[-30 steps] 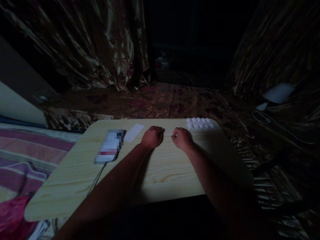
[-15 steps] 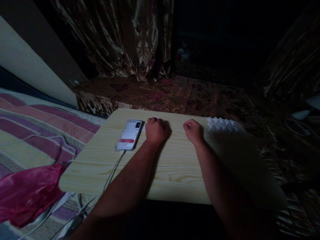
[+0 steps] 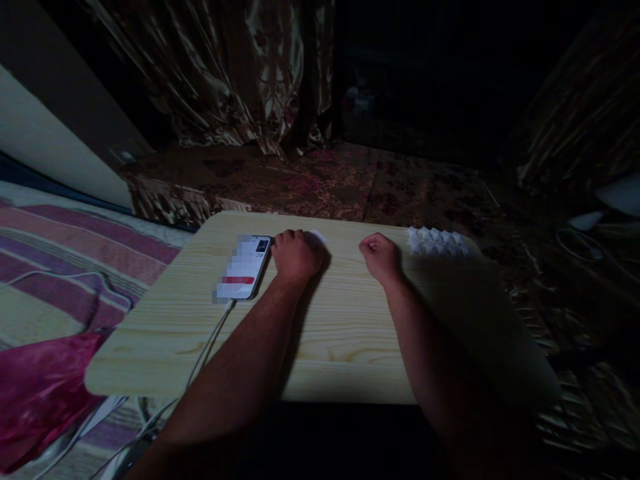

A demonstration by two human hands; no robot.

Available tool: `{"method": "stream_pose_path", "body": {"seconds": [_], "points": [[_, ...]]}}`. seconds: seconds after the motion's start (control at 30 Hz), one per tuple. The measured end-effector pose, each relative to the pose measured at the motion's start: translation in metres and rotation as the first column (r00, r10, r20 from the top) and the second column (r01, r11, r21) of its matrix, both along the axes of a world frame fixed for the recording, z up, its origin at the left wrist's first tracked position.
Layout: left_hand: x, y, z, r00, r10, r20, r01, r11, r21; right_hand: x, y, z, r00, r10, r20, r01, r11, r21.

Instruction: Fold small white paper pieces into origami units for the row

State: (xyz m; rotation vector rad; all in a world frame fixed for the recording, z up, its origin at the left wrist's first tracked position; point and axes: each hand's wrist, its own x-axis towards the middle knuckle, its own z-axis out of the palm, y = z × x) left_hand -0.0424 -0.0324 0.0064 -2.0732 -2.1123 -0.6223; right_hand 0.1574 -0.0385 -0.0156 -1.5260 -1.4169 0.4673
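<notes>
On a pale wood-grain table (image 3: 345,333), pretty dim lighting, both bare hands are out over the far half, well apart from each other. Left hand (image 3: 297,257) is back-up with the fingers bent, right beside a phone (image 3: 245,270); can't tell if they actually touch. A bit of a white slip of paper (image 3: 319,236) pokes out just past that hand, and the rest is hidden, so no idea whether it's gripped or just covered. Right hand (image 3: 380,257) is curled into a loose fist, thumb up near the index finger, and I can't make out if anything's pinched in there. Just to the right of it, near the far right corner, sit some small pointy folded white paper pieces (image 3: 439,241) in neat, tight rows. Phone's lying screen up, partly pixelated, with a white cable (image 3: 207,343) running from its near end toward the left forearm. Striped bedding (image 3: 75,233) is off to the left.
</notes>
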Motion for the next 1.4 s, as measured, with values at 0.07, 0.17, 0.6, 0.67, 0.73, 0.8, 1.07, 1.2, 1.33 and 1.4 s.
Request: {"method": "stream_pose_path", "body": {"seconds": [0.07,0.17,0.6,0.67,0.73,0.8,1.07,1.2,1.33,1.4], "points": [[-0.002,0.000,-0.001,0.999,0.031,-0.022,-0.032,0.998,-0.049,0.000,0.000,0.000,1.000,-0.003,-0.011,0.003,1.000,-0.006],[-0.003,0.002,-0.001,0.999,0.018,-0.036,-0.021,0.995,-0.093,0.001,0.000,-0.001,1.000,0.001,-0.001,-0.001,1.000,-0.006],[-0.004,0.006,0.002,1.000,-0.017,-0.012,0.015,0.993,-0.117,0.000,0.000,0.000,0.999,0.004,0.033,-0.003,1.000,-0.016],[-0.004,0.006,0.003,1.000,-0.013,-0.019,0.011,0.992,-0.127,0.000,0.000,0.000,1.000,0.012,0.021,-0.012,1.000,-0.008],[-0.003,0.006,0.004,1.000,-0.015,-0.026,0.012,0.991,-0.135,0.000,-0.001,0.000,1.000,0.016,0.017,-0.016,1.000,-0.003],[-0.002,0.007,0.005,0.999,-0.023,-0.030,0.019,0.990,-0.142,-0.001,-0.001,0.001,1.000,0.015,0.017,-0.015,1.000,0.002],[-0.003,0.012,0.006,1.000,0.020,0.020,-0.016,0.981,-0.194,-0.004,-0.001,0.004,1.000,0.028,0.012,-0.028,1.000,0.005],[-0.005,0.013,0.002,0.995,-0.026,0.098,0.038,0.992,-0.122,-0.004,-0.001,0.002,0.999,0.029,0.028,-0.029,1.000,0.006],[-0.004,0.011,0.001,0.986,-0.040,0.164,0.056,0.994,-0.097,-0.003,-0.002,0.001,0.999,0.039,0.024,-0.040,0.999,0.020],[-0.003,0.011,0.001,0.983,-0.048,0.175,0.065,0.993,-0.095,-0.003,-0.003,0.002,0.999,0.037,0.025,-0.037,0.999,0.026]]}}
